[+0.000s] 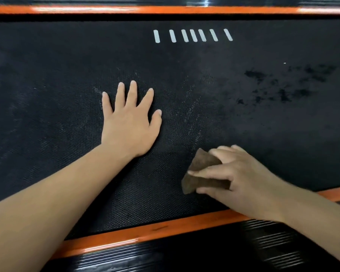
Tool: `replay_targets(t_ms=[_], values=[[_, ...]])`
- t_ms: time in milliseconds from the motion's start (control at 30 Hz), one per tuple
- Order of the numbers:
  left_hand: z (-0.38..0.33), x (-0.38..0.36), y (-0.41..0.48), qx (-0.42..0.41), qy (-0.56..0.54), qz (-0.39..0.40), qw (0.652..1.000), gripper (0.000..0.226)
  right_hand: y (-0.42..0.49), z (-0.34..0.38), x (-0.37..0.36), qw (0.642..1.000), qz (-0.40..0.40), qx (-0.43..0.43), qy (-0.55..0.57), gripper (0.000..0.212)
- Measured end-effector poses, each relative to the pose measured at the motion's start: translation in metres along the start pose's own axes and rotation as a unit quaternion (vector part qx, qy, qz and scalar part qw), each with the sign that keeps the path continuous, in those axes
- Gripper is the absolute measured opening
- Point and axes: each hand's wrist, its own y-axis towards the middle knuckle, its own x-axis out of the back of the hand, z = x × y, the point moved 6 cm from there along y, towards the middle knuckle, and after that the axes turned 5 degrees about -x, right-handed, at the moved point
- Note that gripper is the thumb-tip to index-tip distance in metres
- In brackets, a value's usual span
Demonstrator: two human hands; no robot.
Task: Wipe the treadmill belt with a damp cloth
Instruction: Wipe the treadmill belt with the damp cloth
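The black textured treadmill belt (47,79) fills most of the view. My left hand (129,122) lies flat on it near the middle, fingers spread and straight. My right hand (241,179) is lower right, close to the near edge, its fingers curled round a folded brown cloth (201,173) that rests on the belt. Dusty pale smears show on the belt between the two hands. Darker wet-looking patches (279,87) sit at the right.
Several short white stripes (192,35) are printed on the belt near its far edge. An orange strip (165,230) and a ribbed black side rail (204,254) border the near side. Another orange strip (165,9) runs along the far side.
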Motion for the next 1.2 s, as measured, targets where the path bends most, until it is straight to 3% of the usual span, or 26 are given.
replay_targets(t_ms=[67, 200, 400, 567, 733, 800, 900, 967, 1033, 1133, 1200], values=[[0.000, -0.001, 0.000, 0.001, 0.002, -0.001, 1.000, 0.066, 0.009, -0.019, 0.015, 0.999, -0.009, -0.003, -0.050, 0.037], [0.000, -0.002, 0.001, 0.004, -0.005, 0.008, 1.000, 0.065, 0.006, -0.062, 0.042, 0.985, -0.121, -0.119, -0.026, 0.024], [-0.006, 0.005, 0.003, 0.028, -0.026, 0.030, 0.999, 0.063, -0.012, -0.026, 0.012, 0.999, 0.027, -0.014, 0.035, 0.028], [-0.028, 0.012, 0.032, 0.054, -0.095, 0.028, 0.994, 0.056, -0.001, -0.068, 0.041, 0.994, -0.084, -0.074, -0.007, 0.026], [-0.041, 0.000, 0.059, 0.080, -0.083, 0.025, 0.993, 0.056, -0.022, -0.049, 0.024, 0.999, -0.020, -0.004, 0.034, 0.034], [-0.044, -0.006, 0.057, 0.076, -0.041, 0.019, 0.996, 0.061, -0.006, -0.063, 0.030, 0.999, -0.043, 0.016, -0.016, 0.035], [-0.043, -0.009, 0.056, 0.074, -0.032, 0.018, 0.997, 0.063, 0.046, -0.131, 0.071, 0.969, -0.195, -0.137, -0.065, 0.035], [-0.043, -0.009, 0.057, 0.076, -0.035, 0.018, 0.996, 0.063, 0.061, -0.153, 0.077, 0.950, -0.234, -0.205, -0.042, 0.032], [-0.044, -0.009, 0.058, 0.074, -0.033, 0.018, 0.997, 0.063, 0.052, -0.128, 0.061, 0.960, -0.226, -0.165, -0.025, 0.027], [-0.046, -0.010, 0.056, 0.075, -0.018, 0.021, 0.997, 0.064, 0.028, -0.077, 0.033, 0.992, -0.123, -0.040, -0.008, 0.030], [-0.045, -0.010, 0.057, 0.076, -0.018, 0.022, 0.997, 0.064, 0.051, -0.098, 0.045, 0.990, -0.128, -0.039, -0.052, 0.037]])
